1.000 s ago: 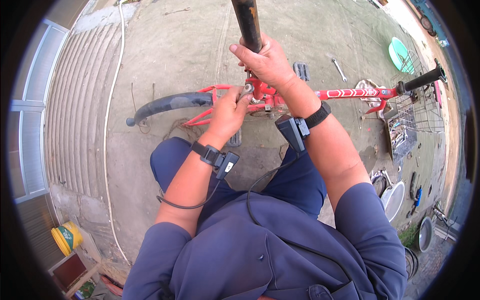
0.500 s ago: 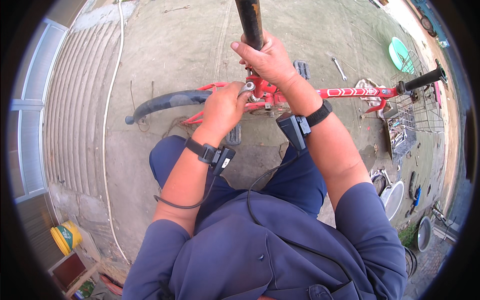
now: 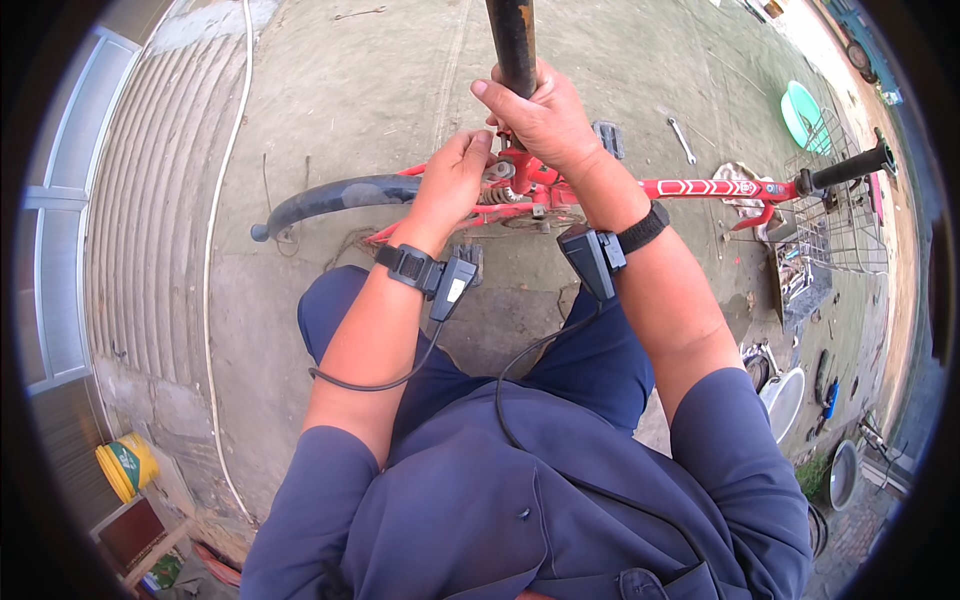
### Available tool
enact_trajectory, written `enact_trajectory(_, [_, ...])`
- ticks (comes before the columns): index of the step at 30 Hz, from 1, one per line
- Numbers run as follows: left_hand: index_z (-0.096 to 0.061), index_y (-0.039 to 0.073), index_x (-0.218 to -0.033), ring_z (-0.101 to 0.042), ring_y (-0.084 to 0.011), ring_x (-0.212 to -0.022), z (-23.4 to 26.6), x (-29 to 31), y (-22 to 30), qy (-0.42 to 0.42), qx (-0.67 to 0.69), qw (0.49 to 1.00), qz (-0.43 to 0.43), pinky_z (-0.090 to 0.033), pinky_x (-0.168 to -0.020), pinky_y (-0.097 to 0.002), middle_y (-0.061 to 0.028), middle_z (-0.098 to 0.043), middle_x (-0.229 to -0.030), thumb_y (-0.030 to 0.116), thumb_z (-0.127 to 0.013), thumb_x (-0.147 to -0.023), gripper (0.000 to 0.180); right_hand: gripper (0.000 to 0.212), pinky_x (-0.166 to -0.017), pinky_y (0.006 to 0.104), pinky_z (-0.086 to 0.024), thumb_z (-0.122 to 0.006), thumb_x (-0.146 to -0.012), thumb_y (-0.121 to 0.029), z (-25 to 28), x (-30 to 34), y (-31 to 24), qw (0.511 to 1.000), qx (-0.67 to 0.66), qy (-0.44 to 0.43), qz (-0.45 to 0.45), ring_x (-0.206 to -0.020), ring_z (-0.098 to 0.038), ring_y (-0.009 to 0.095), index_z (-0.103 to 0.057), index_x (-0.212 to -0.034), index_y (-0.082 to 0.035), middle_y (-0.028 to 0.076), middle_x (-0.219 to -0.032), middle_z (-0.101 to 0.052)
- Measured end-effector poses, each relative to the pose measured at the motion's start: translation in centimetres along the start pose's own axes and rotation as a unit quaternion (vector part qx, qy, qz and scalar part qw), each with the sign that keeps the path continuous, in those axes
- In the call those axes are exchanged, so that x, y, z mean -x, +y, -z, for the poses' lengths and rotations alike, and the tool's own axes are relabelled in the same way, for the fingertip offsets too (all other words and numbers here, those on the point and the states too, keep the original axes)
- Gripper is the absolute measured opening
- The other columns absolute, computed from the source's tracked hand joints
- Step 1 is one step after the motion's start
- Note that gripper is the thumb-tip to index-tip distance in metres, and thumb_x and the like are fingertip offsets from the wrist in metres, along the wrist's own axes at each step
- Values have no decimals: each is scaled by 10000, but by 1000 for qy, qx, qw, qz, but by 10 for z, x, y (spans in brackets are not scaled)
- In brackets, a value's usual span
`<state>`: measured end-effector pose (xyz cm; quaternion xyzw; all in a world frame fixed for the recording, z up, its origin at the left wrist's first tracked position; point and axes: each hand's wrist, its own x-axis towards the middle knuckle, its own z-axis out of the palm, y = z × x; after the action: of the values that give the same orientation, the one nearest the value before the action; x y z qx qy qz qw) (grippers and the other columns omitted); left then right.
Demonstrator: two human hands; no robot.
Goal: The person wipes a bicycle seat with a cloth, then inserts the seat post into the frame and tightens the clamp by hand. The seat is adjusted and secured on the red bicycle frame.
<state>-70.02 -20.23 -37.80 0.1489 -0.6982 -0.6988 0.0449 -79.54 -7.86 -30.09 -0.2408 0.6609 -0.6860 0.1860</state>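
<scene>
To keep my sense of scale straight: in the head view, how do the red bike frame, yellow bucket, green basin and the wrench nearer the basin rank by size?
Largest to smallest, as they look:
1. Red bike frame
2. Yellow bucket and green basin: too alike to rank
3. Wrench

Your red bicycle frame [image 3: 700, 188] looks like glossy painted metal. Left of it, your black mudguard [image 3: 340, 198] seems scuffed, dull plastic; beyond the frame, the wrench [image 3: 682, 141] is shiny metal.
</scene>
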Motion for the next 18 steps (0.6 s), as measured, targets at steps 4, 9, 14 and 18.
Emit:
enact_trajectory(4, [-667,31,-1216,-647,-183,-1042,0,-19,5,-59,201,968,134,-491,-878,-344,-66,-704,-1062,312,-504,-1081,352,240,-619,265,-484,-789,-910,-223,-1,-1,2,1000,2,2,12,-683,-540,58,-594,-865,-90,-45,-736,-588])
enact_trajectory(9, [-698,51,-1128,-649,-164,-1024,-4,-26,16,-76,216,959,165,-486,-859,-338,-69,-717,-1068,260,-509,-1069,288,237,-617,265,-489,-791,-908,-234,-1,-1,5,1000,8,7,29,-684,-538,57,-604,-876,-93,-49,-747,-587])
enact_trajectory(14, [-712,61,-1080,-660,-151,-951,-4,-30,19,-67,228,959,155,-477,-799,-322,-57,-728,-1028,267,-548,-1061,264,239,-590,258,-487,-793,-916,-246,-1,-1,5,1000,4,10,26,-667,-556,57,-616,-892,-87,-40,-740,-600])
enact_trajectory(18, [-715,63,-1055,-650,-134,-897,-7,-32,14,-46,256,954,150,-451,-745,-307,-44,-729,-994,268,-580,-1055,246,247,-542,241,-471,-795,-929,-256,-1,-2,6,999,13,16,38,-624,-575,55,-628,-904,-76,-24,-699,-610])
